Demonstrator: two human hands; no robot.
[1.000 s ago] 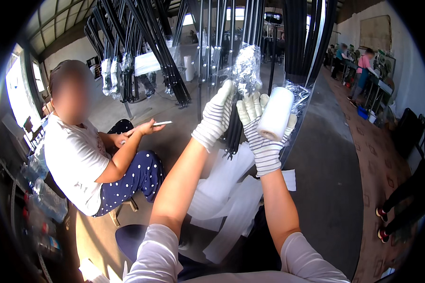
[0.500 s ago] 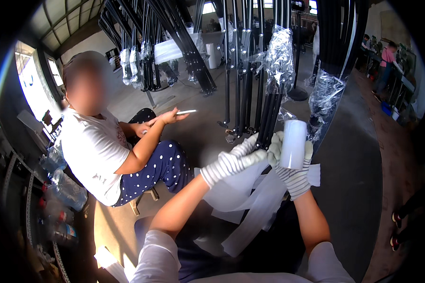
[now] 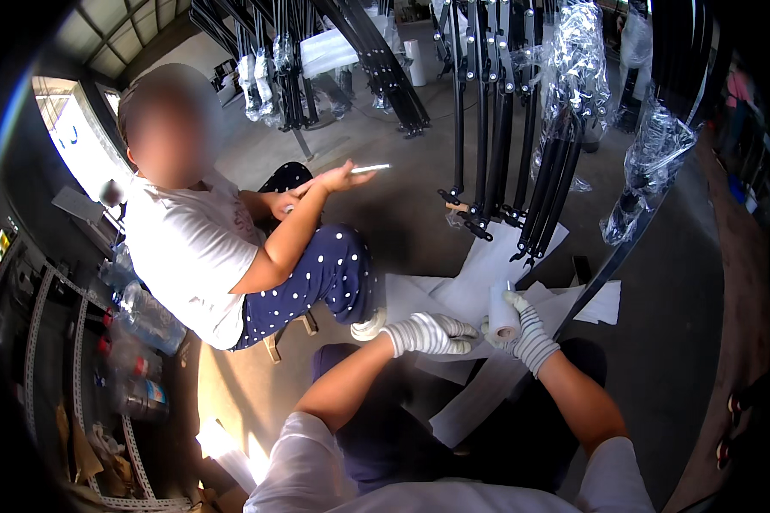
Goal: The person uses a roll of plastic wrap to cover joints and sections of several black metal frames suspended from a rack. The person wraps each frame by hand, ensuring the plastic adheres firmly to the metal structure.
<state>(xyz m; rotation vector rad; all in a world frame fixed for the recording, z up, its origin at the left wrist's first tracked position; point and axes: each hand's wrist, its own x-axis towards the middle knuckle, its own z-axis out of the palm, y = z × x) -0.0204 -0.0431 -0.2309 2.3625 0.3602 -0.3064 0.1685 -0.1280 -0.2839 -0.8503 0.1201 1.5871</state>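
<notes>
My right hand (image 3: 526, 333), in a white and grey striped glove, grips a small roll of clear stretch film (image 3: 502, 313) around its side. The roll's cardboard core end faces me. My left hand (image 3: 433, 333), gloved alike, reaches toward the roll with its fingers stretched out and nothing visible in them. Just beyond the hands hangs a bundle of black metal rods (image 3: 553, 197). Crumpled clear film (image 3: 578, 64) wraps its upper part. Sheets of white foam wrap (image 3: 488, 261) lie on the floor beneath the rods and around my hands.
A person in a white top (image 3: 188, 239) sits on a low wooden stool at the left, holding a thin pale object (image 3: 370, 168). More black rods (image 3: 381, 73) hang behind. A slanting metal bar (image 3: 612, 269) stands at my right. Plastic bottles (image 3: 150, 312) fill the left shelf.
Both hands have come down and away from the rod ends, toward my lap. The film roll, upright before, now tilts with its core end toward me. The view has shifted.
</notes>
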